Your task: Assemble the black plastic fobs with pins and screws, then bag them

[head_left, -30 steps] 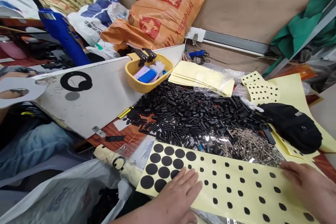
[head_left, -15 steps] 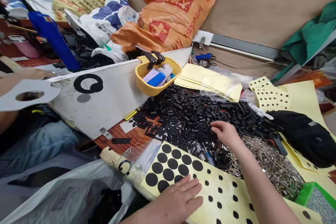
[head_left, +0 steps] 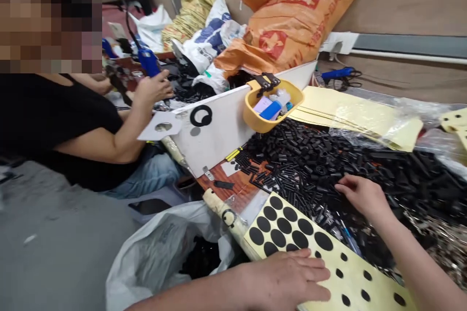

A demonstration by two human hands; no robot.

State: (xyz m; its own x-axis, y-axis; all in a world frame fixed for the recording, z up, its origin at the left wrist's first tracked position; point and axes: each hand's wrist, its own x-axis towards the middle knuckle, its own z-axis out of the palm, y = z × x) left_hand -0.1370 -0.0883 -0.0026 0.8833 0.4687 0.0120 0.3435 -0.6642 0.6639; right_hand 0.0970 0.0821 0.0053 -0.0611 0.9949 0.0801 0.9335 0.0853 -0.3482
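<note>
My left hand [head_left: 292, 277] lies flat, fingers stretched, on a pale yellow sheet [head_left: 353, 284] bearing large black round stickers and smaller black dots. Over the pile of small black plastic parts [head_left: 310, 150], my right hand [head_left: 365, 197] has its thumb and fingertips drawn together. Whatever its fingertips hold, if anything, is too small to make out. Thin black ribbed pieces [head_left: 288, 189] lie left of that hand. A blue pen-like tool [head_left: 348, 235] rests between the sheet and the heap.
A yellow bin [head_left: 251, 112] hangs on the white divider [head_left: 226, 131]. Beyond it a co-worker's hand [head_left: 155, 88] holds a blue power tool [head_left: 148, 60]. An open white bag [head_left: 146, 252] with black pieces stands below the table edge. Metal pins [head_left: 434, 238] are heaped at right.
My view has swung left, bringing the co-worker into sight. My left hand stays flat on the sheet. My right hand remains over the black parts, fingertips together.
</note>
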